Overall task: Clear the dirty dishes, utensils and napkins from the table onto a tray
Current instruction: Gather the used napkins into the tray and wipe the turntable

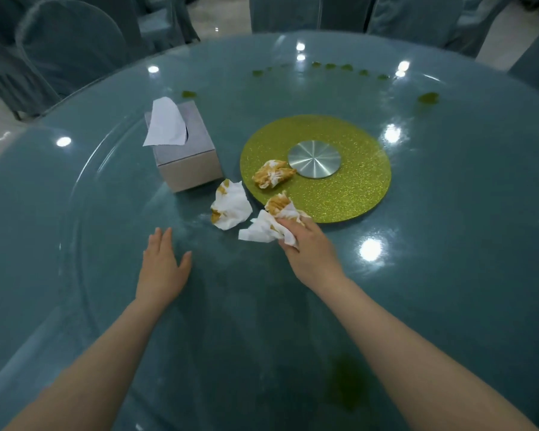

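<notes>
Head view: right hand (305,244) has its fingers (288,227) curled round one dirty napkin (268,228) at the edge of the gold disc (349,188). Left hand (164,269) lies flat and open on the desk (448,244), holding nothing. A second napkin (229,206) sits just beside the first, a third one (273,174) on the disc. No tray shows. Best to bunch the first up tight, then scoop the other two with the free hand, leaving the tissue box (182,150) alone
</notes>
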